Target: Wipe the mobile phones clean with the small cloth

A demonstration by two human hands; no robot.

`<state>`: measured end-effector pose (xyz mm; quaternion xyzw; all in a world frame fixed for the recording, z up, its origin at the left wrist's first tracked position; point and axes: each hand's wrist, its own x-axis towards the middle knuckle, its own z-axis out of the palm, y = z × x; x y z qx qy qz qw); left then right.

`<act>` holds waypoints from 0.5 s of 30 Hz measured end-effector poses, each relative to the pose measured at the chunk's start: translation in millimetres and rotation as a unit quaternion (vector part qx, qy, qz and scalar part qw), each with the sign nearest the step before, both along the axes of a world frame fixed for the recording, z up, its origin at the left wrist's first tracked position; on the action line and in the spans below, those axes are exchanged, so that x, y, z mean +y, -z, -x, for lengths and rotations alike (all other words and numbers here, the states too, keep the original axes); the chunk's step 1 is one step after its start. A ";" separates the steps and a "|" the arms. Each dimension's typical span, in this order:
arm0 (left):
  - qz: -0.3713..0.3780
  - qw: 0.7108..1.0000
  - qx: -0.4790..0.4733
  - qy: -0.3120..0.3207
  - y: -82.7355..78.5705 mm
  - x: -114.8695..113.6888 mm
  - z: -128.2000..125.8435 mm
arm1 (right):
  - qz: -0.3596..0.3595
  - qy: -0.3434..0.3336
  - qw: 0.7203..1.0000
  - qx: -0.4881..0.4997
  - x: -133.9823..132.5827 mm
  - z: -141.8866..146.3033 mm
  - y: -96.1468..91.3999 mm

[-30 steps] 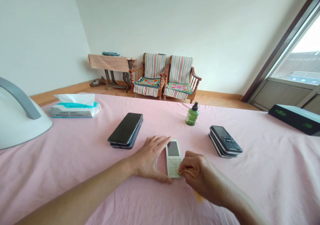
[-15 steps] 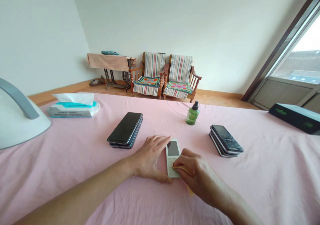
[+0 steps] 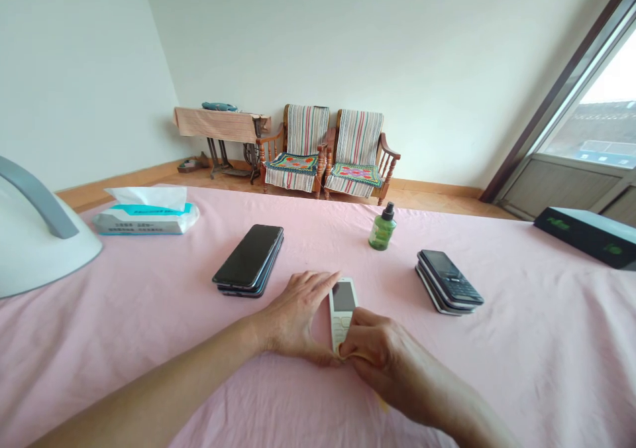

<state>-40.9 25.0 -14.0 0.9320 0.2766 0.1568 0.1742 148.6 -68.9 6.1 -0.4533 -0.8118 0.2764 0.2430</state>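
Observation:
A white keypad phone (image 3: 342, 302) lies face up on the pink cloth in front of me. My left hand (image 3: 293, 315) rests flat against its left edge, fingers stretched along it. My right hand (image 3: 380, 355) is closed on a small yellow cloth (image 3: 382, 404), pressing it onto the phone's keypad; most of the cloth is hidden under the hand. Only the phone's screen and upper keys show.
A stack of black smartphones (image 3: 250, 259) lies to the left, a stack of dark keypad phones (image 3: 448, 280) to the right, a green spray bottle (image 3: 382, 228) behind. A tissue pack (image 3: 146, 211) and white rounded object (image 3: 34, 236) sit far left, a black box (image 3: 586, 234) far right.
My right hand with the yellow cloth has slid leftward and down across the phone's keypad, now covering its lower half. The left hand has stayed in place.

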 end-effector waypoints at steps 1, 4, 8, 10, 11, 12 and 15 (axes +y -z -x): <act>0.004 1.000 0.003 0.001 -0.7 0.1 0.2 | 0.008 -0.002 1.000 -0.001 -0.6 -2.0 -1.4; 0.015 1.000 0.014 -0.001 -1.1 0.9 0.9 | 0.013 0.029 0.999 -0.004 -0.7 -9.9 -3.5; 0.017 1.000 0.009 0.003 1.1 1.5 2.6 | -0.012 0.088 0.996 -0.002 3.2 -18.0 -0.9; 0.016 1.000 -0.002 0.004 1.4 0.9 3.6 | -0.025 0.097 0.995 0.004 5.3 -19.9 1.1; 0.013 1.000 -0.009 0.008 1.2 0.4 4.1 | -0.032 0.100 0.994 0.007 6.2 -20.6 2.0; 0.010 1.000 -0.017 0.014 0.8 0.0 4.4 | -0.037 0.102 0.994 0.010 7.0 -21.1 2.7; -0.003 0.999 -0.033 0.033 -0.5 -0.6 4.8 | -0.051 0.108 0.993 0.016 9.0 -22.3 3.8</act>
